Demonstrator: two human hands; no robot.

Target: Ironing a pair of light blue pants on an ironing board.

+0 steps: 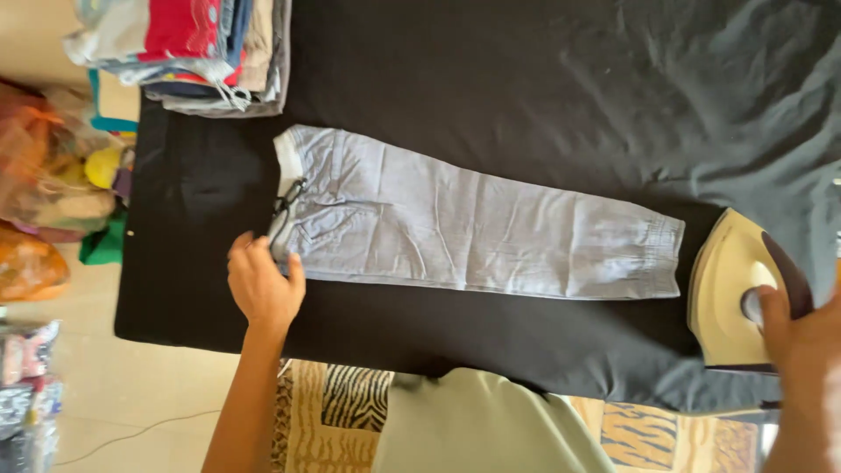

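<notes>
Left hand (263,285) rests palm-down on the waistband end of the grey trousers (473,228), fingers together and pressing the fabric by the dark drawstring (287,203), not clamped around anything; right hand (802,337) is closed on the handle of the cream-and-maroon iron (736,293), which sits just past the cuff end of the trousers; trousers lie flat and folded leg on leg across the counter's black cloth (491,88), creases visible along the leg; stack of folded clothes (206,48) at the far corner, bags of stuff (44,175) on the floor beyond; to iron well I'd say keep the waistband pinned taut, run the iron along the leg toward the pinning hand, keep fingers clear of the soleplate.
</notes>
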